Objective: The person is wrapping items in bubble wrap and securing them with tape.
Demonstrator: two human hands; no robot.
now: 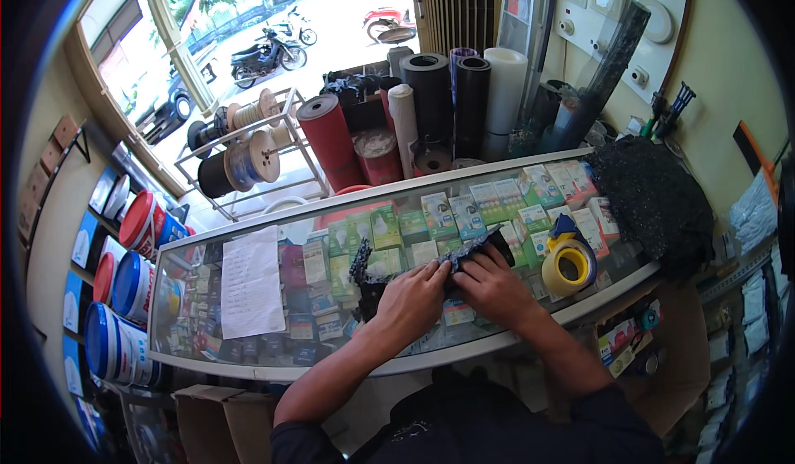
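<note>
A piece of black bubble wrap (469, 248) lies on the glass top of a display counter (435, 346), folded over something I cannot make out. My left hand (415, 293) rests on its near side, fingers bent over the folded edge. Close beside it, my right hand (497, 280) grips the same fold with curled fingers. The wrap's left end (360, 265) stands up loosely. To the right of my right hand is a blue tape dispenser with a roll of yellowish tape (565, 268). A handwritten paper sheet (251, 284) lies flat on the left.
More black bubble wrap (652, 203) is heaped at the counter's right end. Light-bulb boxes (385, 225) show under the glass. Upright material rolls (425, 97) and a cable-spool rack (248, 159) stand beyond. Paint buckets (121, 340) are at left, a cardboard box (674, 352) at lower right.
</note>
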